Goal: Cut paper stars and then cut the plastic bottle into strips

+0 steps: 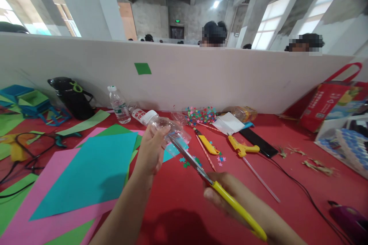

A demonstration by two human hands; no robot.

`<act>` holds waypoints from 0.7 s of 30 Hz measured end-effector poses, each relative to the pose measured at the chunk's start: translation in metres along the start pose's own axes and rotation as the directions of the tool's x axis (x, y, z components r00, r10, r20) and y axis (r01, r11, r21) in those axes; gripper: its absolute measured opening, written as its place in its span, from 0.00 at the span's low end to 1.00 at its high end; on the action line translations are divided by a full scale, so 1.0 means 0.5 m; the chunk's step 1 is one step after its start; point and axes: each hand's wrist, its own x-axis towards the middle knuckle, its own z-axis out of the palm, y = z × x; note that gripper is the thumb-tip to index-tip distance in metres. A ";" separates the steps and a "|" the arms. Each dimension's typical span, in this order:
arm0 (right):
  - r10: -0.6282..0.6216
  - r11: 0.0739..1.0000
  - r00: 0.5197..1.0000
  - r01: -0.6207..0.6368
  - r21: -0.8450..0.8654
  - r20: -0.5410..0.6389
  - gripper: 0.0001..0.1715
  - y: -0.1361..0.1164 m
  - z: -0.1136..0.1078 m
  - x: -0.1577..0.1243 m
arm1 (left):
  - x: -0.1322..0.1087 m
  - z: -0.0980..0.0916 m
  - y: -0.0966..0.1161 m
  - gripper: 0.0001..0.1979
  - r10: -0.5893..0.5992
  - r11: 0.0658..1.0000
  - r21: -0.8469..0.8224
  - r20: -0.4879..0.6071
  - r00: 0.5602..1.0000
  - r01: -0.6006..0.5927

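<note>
My left hand (pixel 152 147) is closed around a clear plastic bottle (pixel 179 132) with a white cap, which is held tilted above the red table. The bottle's right end looks cut away. In my right hand (pixel 225 191) is a pair of scissors (pixel 198 166) with yellow handles. Their blades point up and left and reach the bottle's wall; whether they bite into the plastic I cannot tell. Just beyond lie a yellow utility knife (pixel 208 144), a striped paper straw (pixel 204 150) and several small paper stars (pixel 186 161). A yellow glue gun (pixel 241 147) lies further right.
Blue paper (pixel 92 172) lies over pink and green sheets at left. A black flask (pixel 71 97) and a small water bottle (pixel 118 103) stand by the white partition (pixel 172 80). At right are a black phone (pixel 258 141), a cable and a red bag (pixel 323 101).
</note>
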 end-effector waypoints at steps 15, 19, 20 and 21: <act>-0.032 0.999 0.999 0.033 0.018 -0.028 0.32 0.031 0.016 0.010 | 0.009 -0.014 0.007 0.08 0.070 0.996 0.052 0.045 0.997 -0.072; -0.028 0.999 0.999 0.029 0.025 -0.027 0.33 0.033 0.020 0.011 | 0.011 -0.018 0.010 0.07 0.078 0.995 0.057 0.067 0.995 -0.081; -0.041 0.999 0.999 0.042 0.025 -0.025 0.33 0.033 0.020 0.011 | 0.011 -0.020 0.009 0.07 0.081 0.995 0.058 0.074 0.994 -0.085; -0.053 0.998 0.998 0.054 0.025 -0.023 0.32 0.033 0.020 0.010 | 0.011 -0.021 0.007 0.07 0.087 0.994 0.063 0.079 0.993 -0.092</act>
